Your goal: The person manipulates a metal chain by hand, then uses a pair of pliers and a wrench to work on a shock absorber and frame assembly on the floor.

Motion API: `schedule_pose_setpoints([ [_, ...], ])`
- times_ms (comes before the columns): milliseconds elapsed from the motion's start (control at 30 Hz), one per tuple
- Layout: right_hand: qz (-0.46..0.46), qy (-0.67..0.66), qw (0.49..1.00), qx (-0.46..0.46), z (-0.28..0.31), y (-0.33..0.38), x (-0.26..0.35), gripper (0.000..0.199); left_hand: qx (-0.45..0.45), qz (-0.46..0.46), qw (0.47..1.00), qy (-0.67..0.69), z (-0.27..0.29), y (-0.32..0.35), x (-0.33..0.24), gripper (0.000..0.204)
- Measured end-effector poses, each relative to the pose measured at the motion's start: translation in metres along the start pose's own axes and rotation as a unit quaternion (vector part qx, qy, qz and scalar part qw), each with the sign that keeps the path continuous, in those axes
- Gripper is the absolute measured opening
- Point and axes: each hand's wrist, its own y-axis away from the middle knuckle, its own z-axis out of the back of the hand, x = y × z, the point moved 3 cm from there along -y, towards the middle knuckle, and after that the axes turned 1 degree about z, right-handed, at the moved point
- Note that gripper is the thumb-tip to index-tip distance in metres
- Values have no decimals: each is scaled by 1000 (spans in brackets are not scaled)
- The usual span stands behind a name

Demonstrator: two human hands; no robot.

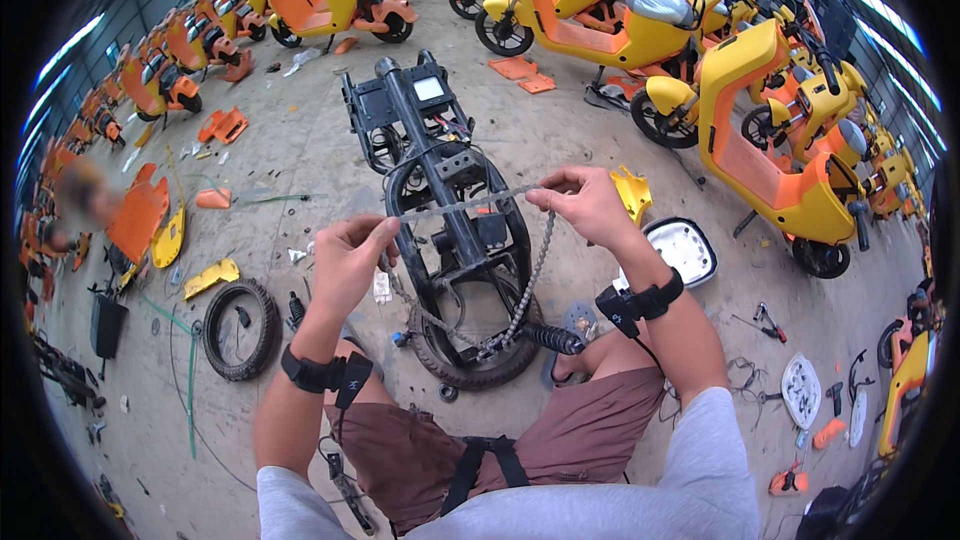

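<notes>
A grey drive chain [470, 205] is stretched taut between my two hands and hangs below them in a long loop. My left hand [350, 260] pinches its left end, my right hand [585, 202] pinches its right end. Under the chain lies a stripped black scooter frame [430, 155] on the concrete floor, with its rear tyre [480, 365] close to my knees. A black shock absorber [550, 338] sticks out beside that tyre. Both wrists wear black bands.
A loose black tyre [240, 328] lies to my left, a white panel [682, 248] to my right. Yellow and orange scooters [770, 155] stand in rows at the back and right. Orange and yellow body panels, tools and small parts litter the floor. A person sits at the far left.
</notes>
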Motion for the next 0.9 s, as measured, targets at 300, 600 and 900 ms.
schedule_pose_setpoints([
  [300, -79, -3, 996, 46, -27, -55, -90, 32, -23, 47, 998, -30, -11, -41, 95, 22],
  [600, -130, -74, 986, 66, -41, -70, -137, 23, -72, 57, 989, -112, -9, -47, 107, 23],
  [900, -58, 97, 991, 67, -28, -57, -126, 27, -10, 45, 982, -184, -2, -33, 120, 24],
])
